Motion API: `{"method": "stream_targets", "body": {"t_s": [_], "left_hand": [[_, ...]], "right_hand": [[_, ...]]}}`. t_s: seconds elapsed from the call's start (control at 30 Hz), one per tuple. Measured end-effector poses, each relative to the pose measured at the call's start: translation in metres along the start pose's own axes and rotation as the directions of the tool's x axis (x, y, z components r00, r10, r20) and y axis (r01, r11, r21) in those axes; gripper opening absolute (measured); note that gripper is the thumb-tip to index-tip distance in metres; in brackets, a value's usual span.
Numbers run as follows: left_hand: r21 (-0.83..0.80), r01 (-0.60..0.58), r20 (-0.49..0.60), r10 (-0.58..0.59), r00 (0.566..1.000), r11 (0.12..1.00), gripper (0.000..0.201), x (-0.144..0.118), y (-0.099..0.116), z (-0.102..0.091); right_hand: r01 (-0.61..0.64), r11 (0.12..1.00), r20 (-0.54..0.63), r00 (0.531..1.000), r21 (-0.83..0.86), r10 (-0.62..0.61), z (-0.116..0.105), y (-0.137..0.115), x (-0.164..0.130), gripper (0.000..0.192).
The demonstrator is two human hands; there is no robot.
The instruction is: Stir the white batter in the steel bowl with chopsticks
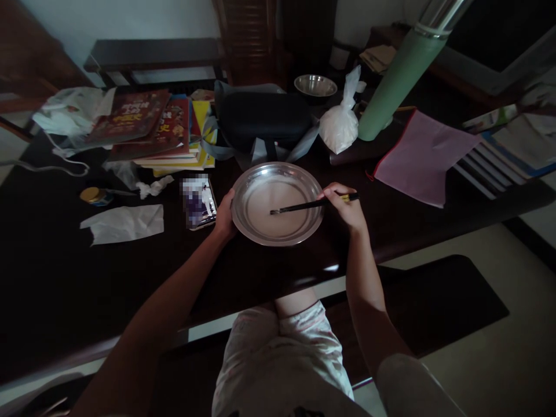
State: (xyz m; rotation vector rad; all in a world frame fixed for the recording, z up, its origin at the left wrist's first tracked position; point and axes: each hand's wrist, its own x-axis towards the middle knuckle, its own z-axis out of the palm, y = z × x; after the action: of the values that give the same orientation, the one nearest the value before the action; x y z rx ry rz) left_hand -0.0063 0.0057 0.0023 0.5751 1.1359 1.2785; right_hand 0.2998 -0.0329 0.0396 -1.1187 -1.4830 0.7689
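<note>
Plate [260,231], round metal, sits near the table edge [304,278] closest to the person, w/ a pale thin layer inside. Left hand [225,219] grips its left rim, fingers curled on the rim, thumb on top. Right hand [345,205] is at the plate's right rim, fingers pinched together around dark chopsticks [310,204]; tips reach left past the fingers to approx the plate's middle, touching the pale layer.

Just left of the left fingers: a phone [200,201], nearly touching the hand. Further left, a crumpled paper [124,223] and a small jar [95,196], bare tabletop around them. Right of the right fingers is open dark table, then a pink folder [423,156].

Beyond the fingers, close behind the plate: a dark bag [264,121] w/ grey straps, little gap. A white plastic bag [341,124] and green bottle [402,75] stand behind-right; a stack of books [165,130] behind-left; a small metal bowl [315,86] farthest back.
</note>
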Motion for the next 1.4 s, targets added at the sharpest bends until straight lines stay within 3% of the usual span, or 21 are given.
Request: {"method": "stream_targets", "body": {"t_s": [0.17,0.33,0.5,0.67,0.8,0.97,1.13,1.27,1.4], "left_hand": [[0.004,-0.006,0.01,0.006,1.0,1.0,0.026,-0.0025,0.0023,0.0021],[0.003,-0.011,-0.015,0.011,1.0,1.0,0.024,-0.0052,0.0041,0.0064],[0.008,-0.018,0.005,0.018,1.0,1.0,0.025,-0.0047,0.0035,0.0058],[0.017,-0.024,0.003,0.024,1.0,1.0,0.029,-0.0034,0.0024,0.0033],[0.019,-0.027,0.008,0.027,1.0,0.999,0.028,-0.004,0.003,0.0043],[0.009,-0.02,0.001,0.02,1.0,1.0,0.029,-0.0033,0.0025,0.0044],[0.02,-0.016,-0.007,0.016,1.0,1.0,0.028,-0.0035,0.0028,0.0048],[0.019,-0.012,-0.011,0.012,1.0,1.0,0.029,-0.0051,0.0039,0.0061],[0.013,-0.018,0.008,0.018,1.0,1.0,0.033,-0.005,0.0033,0.0051]], "right_hand": [[-0.008,1.0,-0.12,0.993,-0.002,0.008,-0.0011,-0.001,-0.0003,0.046],[-0.019,1.0,-0.009,1.0,-0.001,0.019,-0.0007,-0.0018,-0.0004,0.046],[-0.042,0.999,-0.119,0.992,0.016,0.044,-0.0012,-0.0009,-0.0002,0.047],[-0.025,1.0,0.002,1.0,-0.014,0.025,0.0,-0.0012,0.0001,0.049],[-0.038,0.999,-0.11,0.993,-0.013,0.037,-0.0003,-0.0021,0.0001,0.049],[-0.016,1.0,-0.004,1.0,-0.013,0.016,0.0,-0.0026,0.0003,0.048],[-0.039,0.999,-0.096,0.995,0.002,0.039,-0.0009,-0.0017,-0.0002,0.047],[-0.023,1.0,0.008,1.0,-0.012,0.024,-0.0001,-0.002,0.0002,0.048],[-0.013,1.0,-0.104,0.994,-0.008,0.012,-0.0009,-0.0022,0.0003,0.046]]}}
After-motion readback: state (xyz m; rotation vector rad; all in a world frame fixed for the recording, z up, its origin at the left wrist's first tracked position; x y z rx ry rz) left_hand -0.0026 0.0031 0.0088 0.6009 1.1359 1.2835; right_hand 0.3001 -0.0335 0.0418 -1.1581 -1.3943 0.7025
